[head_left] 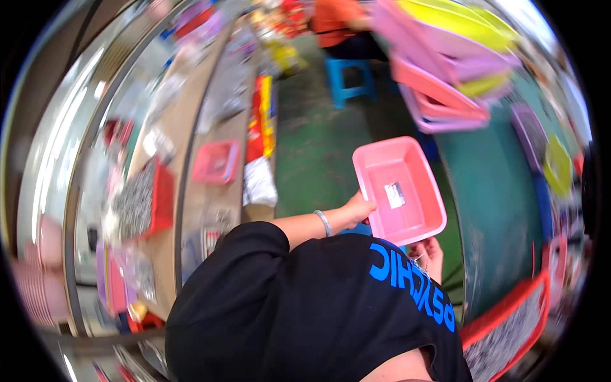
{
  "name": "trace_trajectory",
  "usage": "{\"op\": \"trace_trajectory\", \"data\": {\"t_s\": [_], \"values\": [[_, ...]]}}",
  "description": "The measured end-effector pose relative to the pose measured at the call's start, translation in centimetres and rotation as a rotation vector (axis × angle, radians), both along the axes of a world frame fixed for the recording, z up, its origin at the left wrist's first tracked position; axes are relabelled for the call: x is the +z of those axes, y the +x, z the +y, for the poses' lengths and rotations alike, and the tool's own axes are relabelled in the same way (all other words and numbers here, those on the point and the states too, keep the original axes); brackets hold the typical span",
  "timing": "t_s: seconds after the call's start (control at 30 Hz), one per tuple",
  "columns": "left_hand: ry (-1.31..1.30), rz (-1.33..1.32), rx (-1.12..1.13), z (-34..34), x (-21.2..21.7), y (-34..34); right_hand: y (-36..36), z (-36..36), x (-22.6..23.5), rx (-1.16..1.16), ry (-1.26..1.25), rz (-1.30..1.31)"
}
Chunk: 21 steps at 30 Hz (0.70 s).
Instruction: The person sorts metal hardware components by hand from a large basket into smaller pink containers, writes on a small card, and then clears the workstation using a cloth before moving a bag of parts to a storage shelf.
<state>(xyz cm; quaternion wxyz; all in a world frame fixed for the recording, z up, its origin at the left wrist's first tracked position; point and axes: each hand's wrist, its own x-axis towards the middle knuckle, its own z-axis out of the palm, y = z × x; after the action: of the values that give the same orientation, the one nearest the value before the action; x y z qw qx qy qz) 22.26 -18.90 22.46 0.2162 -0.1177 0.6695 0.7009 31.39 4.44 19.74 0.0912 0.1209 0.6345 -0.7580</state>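
A pink rectangular plastic basin (410, 181) is held up in front of my body, its hollow side facing me. A small pale label (394, 195) lies on its bottom. My left hand (360, 209) is closed on the basin's left rim, with a bangle around that wrist. Just below the basin's near edge is my right hand (433, 253), its fingers curled. Something thin and whitish shows at those fingers, too small to make out.
Pink, purple and yellow-green basins (445, 70) stack on the green table (487, 191) at right. A red-rimmed tray (509, 325) stands near right. A shelf with a small pink basin (215, 162) runs along the left. Ahead, a person in orange (337, 25) sits on a blue stool (350, 79).
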Motion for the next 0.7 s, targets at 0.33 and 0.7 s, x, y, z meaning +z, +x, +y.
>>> {"op": "trace_trajectory", "data": {"t_s": [0.33,0.7], "values": [[0.022,-0.112,0.817,-18.1,-5.7,12.3,-15.2,-28.1,10.1,0.840,0.542,0.797],[0.174,-0.097,1.335,-28.7,-10.0,18.2,-10.2,-45.0,2.2,1.472,0.494,0.718]]}}
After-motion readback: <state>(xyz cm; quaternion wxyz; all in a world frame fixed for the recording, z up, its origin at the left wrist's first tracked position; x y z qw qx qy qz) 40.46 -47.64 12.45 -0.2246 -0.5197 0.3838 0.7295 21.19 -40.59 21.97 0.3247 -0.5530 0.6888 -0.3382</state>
